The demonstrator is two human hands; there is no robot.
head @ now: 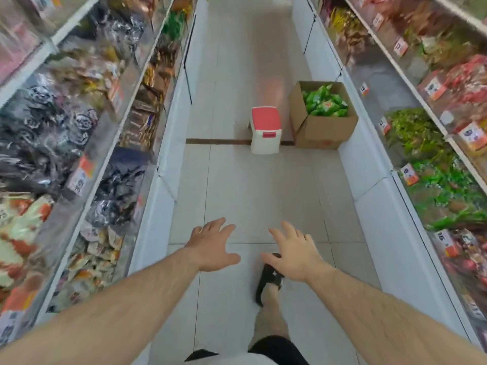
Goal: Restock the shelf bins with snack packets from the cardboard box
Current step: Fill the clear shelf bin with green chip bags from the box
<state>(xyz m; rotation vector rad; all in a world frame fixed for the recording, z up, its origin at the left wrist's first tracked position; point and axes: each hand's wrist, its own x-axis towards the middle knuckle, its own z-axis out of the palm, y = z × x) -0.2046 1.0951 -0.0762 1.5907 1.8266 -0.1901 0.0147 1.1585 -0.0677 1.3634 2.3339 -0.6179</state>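
Along the left side of the aisle run the left shelf bins (87, 133), clear-fronted and packed with dark, brown and orange-white snack packets, blurred in the head view. Low in the middle, the left hand (210, 246) reaches forward with fingers spread and straight, holding nothing. Just beside it the right hand (295, 256) does the same, splayed and empty, above a foot in a black sandal (270, 279) on the tiled floor (237, 185). Further down the aisle stands a small white stool with a red top (265, 130), and touching or just beside it on its right sits the open cardboard box (321, 130), pushed against the base of the right-hand shelving. The green snack packets (324, 102) fill it to near the rim. On the far right, the right shelf bins (432, 143) hold red, yellow and green packets; one bin near the box looks sparsely filled, though blur makes that uncertain.

The step in hand appears to be the approach: both hands are well apart from the box. The next move calls for closing that gap, bending or sitting on the stool, and gathering a handful of green packets to carry to the matching bin.
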